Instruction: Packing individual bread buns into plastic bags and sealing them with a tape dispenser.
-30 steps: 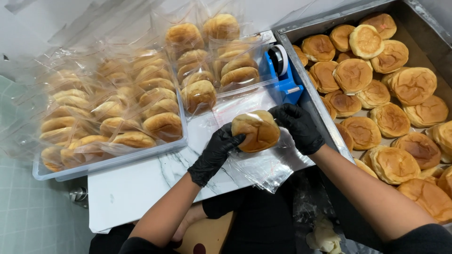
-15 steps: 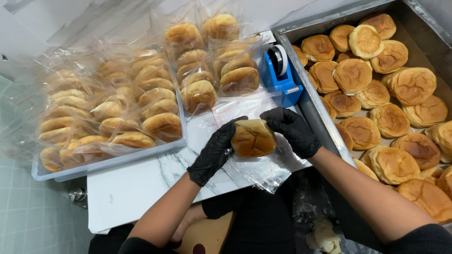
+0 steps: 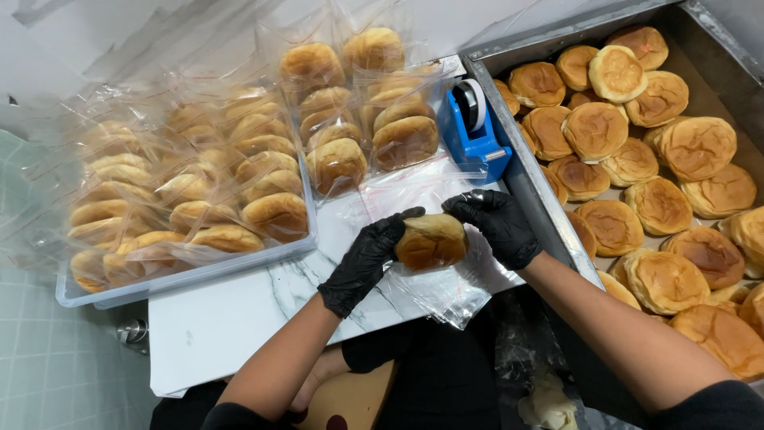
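Left hand (image 3: 368,259) and right hand (image 3: 495,225), both in black gloves, grip one golden bun (image 3: 430,240) between them — fingers curled around each end, above a clear plastic bag (image 3: 446,291) lying flat on the white marble-pattern board (image 3: 231,318). Just beyond, a blue tape dispenser (image 3: 473,131). Left — a shallow plastic tray (image 3: 187,275) crowded with bagged buns (image 3: 274,215). Right — a metal bin (image 3: 549,211) full of loose buns (image 3: 660,203).
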